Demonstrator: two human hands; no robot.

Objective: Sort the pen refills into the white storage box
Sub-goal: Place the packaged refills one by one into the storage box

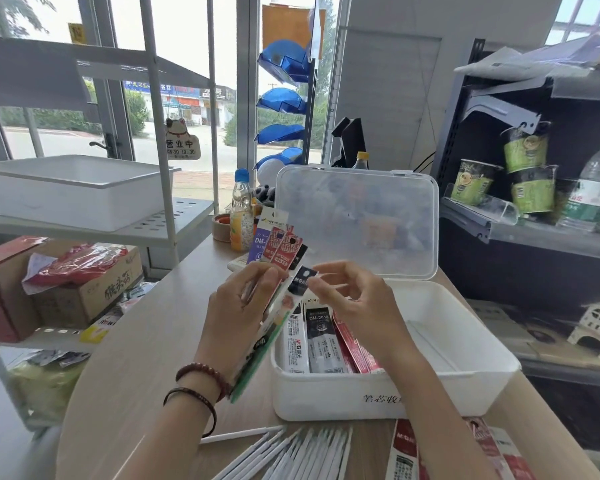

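Checked at the table (136, 341). White storage box (465, 386) at 4 o'clock of frame centre, with its lid (357, 220) swung up and standing at the box's 12 o'clock.

Inside, at the box's 9 o'clock end: a row of filed packs (321, 344), black-and-white and red, side by side. Floor toward 3 o'clock bare.

Left hand (236, 306), at 9 o'clock of the box: fingers and thumb curled round a fan of refill packs (278, 251), held up over the box's 10 o'clock corner.

Right hand (354, 299), above the filed row: thumb and forefinger pinched on the top edge of a black pack (300, 280) at the fan's 5 o'clock side, other fingers loosely bent. Cannot tell whether clear of the fan.

Judged under way, not near complete. Done: a handful filed. Outstanding: the fan in hand, the loose white refills (291, 452) at the box's 7 o'clock, and the red packs (465, 452) at its 6 o'clock, all lying on the table.
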